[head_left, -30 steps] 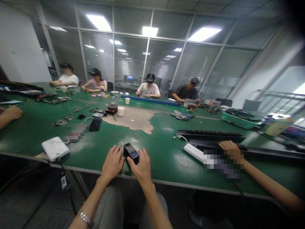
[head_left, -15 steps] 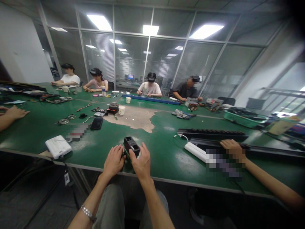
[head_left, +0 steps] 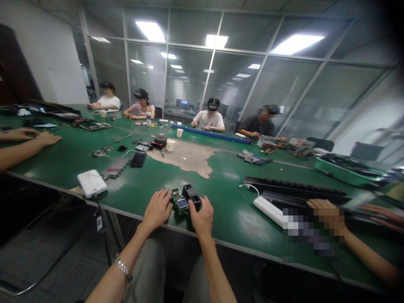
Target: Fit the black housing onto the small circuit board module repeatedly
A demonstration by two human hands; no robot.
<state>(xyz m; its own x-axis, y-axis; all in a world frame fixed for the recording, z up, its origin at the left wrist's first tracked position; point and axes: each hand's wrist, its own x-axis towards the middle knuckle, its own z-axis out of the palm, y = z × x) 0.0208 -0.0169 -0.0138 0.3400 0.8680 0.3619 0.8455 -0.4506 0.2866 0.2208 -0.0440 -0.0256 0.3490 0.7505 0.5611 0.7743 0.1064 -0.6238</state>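
So my right hand [head_left: 202, 216] had its fingers around the black casing [head_left: 190, 196], left hand [head_left: 158, 208] at the circuit board [head_left: 181, 203] beside it, grip unclear, near the green table [head_left: 229, 206]'s edge; looked like parts-apart handling, and moving either called for care tbh.

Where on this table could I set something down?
Bare tabletop shows between the right hand and the white strip, and between the white box and the left hand. Crowded: between the hands, with circuit board and black case, and around the phone.
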